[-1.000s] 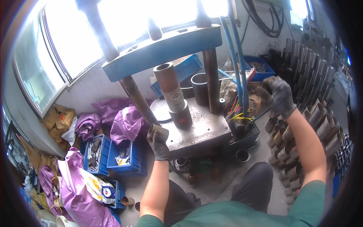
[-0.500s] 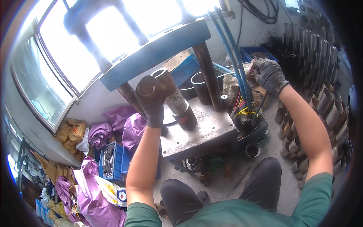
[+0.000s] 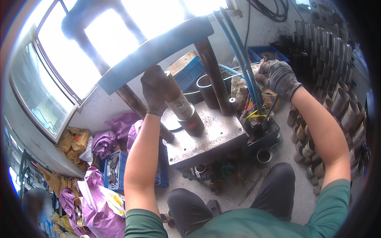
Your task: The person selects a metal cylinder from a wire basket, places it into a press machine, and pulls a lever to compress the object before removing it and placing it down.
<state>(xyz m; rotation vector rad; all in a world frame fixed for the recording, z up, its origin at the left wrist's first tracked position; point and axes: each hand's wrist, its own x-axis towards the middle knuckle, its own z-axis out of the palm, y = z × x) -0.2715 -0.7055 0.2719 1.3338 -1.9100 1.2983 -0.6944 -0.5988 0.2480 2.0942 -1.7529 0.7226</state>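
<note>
A stack of dark metal tubes (image 3: 194, 125) stands on the steel bed (image 3: 210, 137) of a blue press (image 3: 158, 49), tilted in this view. Its middle part carries a pale printed band, and its top reaches up close under the press plate. Beside the upper tube, my gloved left hand (image 3: 154, 89) is closed; whatever lies inside its fingers is hidden. My right hand (image 3: 281, 77), in a grey striped glove, is wrapped round a small red handle (image 3: 261, 66) by the blue hoses (image 3: 242, 59), right of the press.
Yellow and red wires (image 3: 254, 115) hang in a black box at the bed's right. Many metal pipes (image 3: 339, 99) are stacked along the right. Purple sacks (image 3: 99, 198) and a blue crate (image 3: 115, 170) of metal parts fill the left. A wide tube (image 3: 208, 95) stands behind the bed.
My left hand has turned and risen slightly beside the upper tube; the round opening seen in it earlier no longer shows. My right hand stays at the red handle. The view has shifted slightly.
</note>
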